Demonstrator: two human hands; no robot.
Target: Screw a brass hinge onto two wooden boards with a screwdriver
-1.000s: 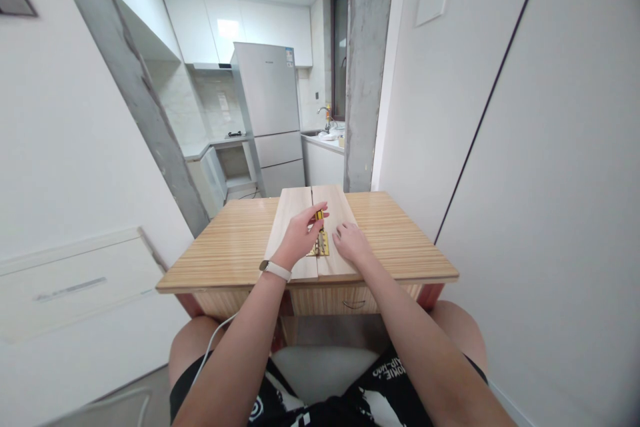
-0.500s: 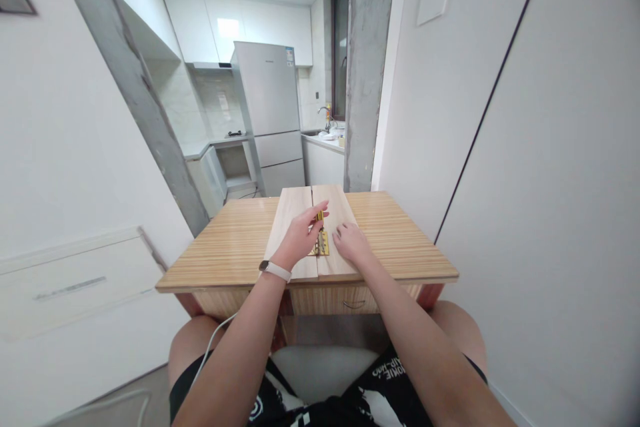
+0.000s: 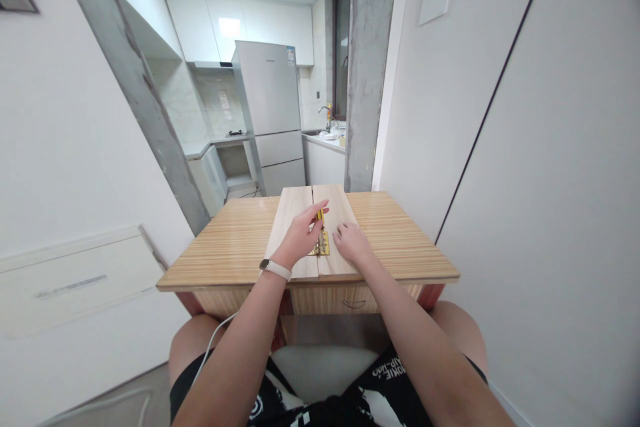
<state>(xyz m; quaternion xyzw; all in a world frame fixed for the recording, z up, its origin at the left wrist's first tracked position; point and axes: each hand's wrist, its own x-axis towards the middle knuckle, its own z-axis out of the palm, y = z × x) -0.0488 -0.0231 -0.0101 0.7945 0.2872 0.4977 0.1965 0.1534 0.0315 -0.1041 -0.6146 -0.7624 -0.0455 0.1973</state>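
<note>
Two pale wooden boards lie side by side on the table, a left board [image 3: 293, 210] and a right board [image 3: 333, 197]. A brass-coloured hinge [image 3: 325, 244] lies across the seam between them near their front end. My left hand [image 3: 301, 232], closed, pinches an upright yellow-handled screwdriver [image 3: 321, 214] above the hinge; the fingers partly cover it, and its tip is hard to make out. My right hand [image 3: 351, 242] rests on the right board just beside the hinge. Its fingers are curled, and anything within them is hidden.
The boards sit on a striped wooden table [image 3: 233, 233] with a drawer [image 3: 333, 300] below its front edge. A white cable [image 3: 213, 340] runs by my left leg. Beyond stand a grey fridge [image 3: 273, 93] and a sink counter [image 3: 325, 157]; a white wall [image 3: 540, 167] is at right.
Both hands stay in nearly the same place, and the screwdriver is still upright over the hinge. The whole view has shifted very slightly.
</note>
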